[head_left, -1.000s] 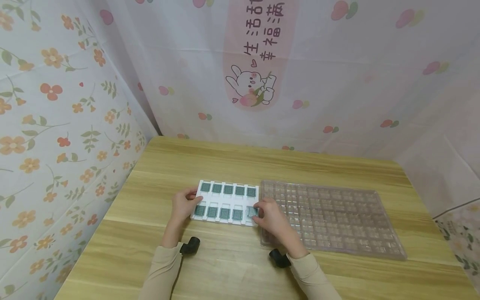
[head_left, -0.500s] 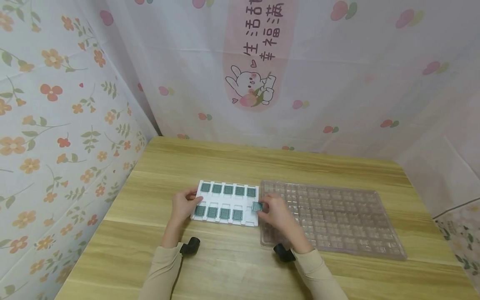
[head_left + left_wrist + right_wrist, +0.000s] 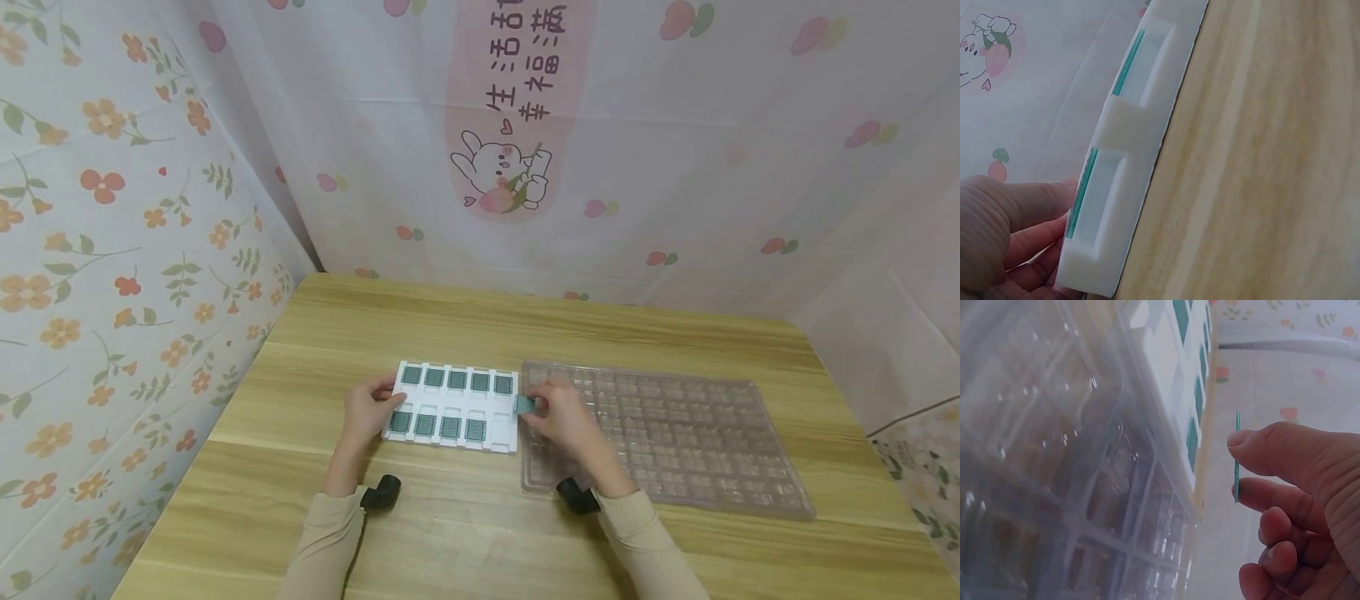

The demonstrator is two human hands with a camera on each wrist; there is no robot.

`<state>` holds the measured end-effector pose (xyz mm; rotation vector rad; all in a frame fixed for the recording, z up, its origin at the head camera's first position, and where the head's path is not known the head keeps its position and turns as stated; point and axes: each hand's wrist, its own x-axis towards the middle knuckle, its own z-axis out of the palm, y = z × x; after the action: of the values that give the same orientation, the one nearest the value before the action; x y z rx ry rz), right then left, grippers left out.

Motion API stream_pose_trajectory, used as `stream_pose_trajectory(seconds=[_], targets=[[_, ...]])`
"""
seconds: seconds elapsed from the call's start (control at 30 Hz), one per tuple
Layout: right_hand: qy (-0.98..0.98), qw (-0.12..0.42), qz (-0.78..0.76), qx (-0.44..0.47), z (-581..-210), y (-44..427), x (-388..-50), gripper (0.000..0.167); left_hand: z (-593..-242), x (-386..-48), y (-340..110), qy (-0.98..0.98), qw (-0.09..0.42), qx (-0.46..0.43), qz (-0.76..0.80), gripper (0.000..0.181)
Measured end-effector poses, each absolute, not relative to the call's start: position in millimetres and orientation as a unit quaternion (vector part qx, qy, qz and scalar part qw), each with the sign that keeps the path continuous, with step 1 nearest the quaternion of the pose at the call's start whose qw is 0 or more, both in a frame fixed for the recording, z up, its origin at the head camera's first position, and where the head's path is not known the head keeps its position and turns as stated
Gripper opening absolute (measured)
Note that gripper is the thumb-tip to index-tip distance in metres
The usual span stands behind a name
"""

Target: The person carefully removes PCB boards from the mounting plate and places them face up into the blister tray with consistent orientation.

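A white tray lies on the table, with several thin square green circuit boards set in two rows of pockets. My left hand grips the tray's left edge, thumb on top; in the left wrist view its fingers curl against the tray's end. Between thumb and forefinger, my right hand pinches one green circuit board, seen edge-on in the right wrist view. That board is held off the surface, near the tray's right edge. At the tray's near right corner, one pocket has no board.
To the right of the white tray, close against it, lies a large clear plastic tray with a grid of compartments. Both rest on a wood-grain table. Printed curtains hang behind and at the sides.
The right hand has lifted the circuit board out of the near right pocket and carried it right, past the white tray's edge. My left hand stays where it was.
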<state>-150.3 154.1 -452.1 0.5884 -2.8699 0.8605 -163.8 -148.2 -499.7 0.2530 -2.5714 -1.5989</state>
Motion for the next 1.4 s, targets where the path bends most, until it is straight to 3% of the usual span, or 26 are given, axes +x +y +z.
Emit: stream_pose_trajectory(seconds=[0.7,1.4], targets=[[-0.939,0.051,0.263,0.214,-446.2,168.2,-165.9,0.025,-501.9,-165.5,-148.9,-0.844,0.046,0.087,-0.528,0.031],[-0.944,0.011,0.262,0.199,-444.0,177.6,-185.8,0.024,-499.8,-162.6,-148.4,-0.842,0.052,0.079,-0.531,0.030]])
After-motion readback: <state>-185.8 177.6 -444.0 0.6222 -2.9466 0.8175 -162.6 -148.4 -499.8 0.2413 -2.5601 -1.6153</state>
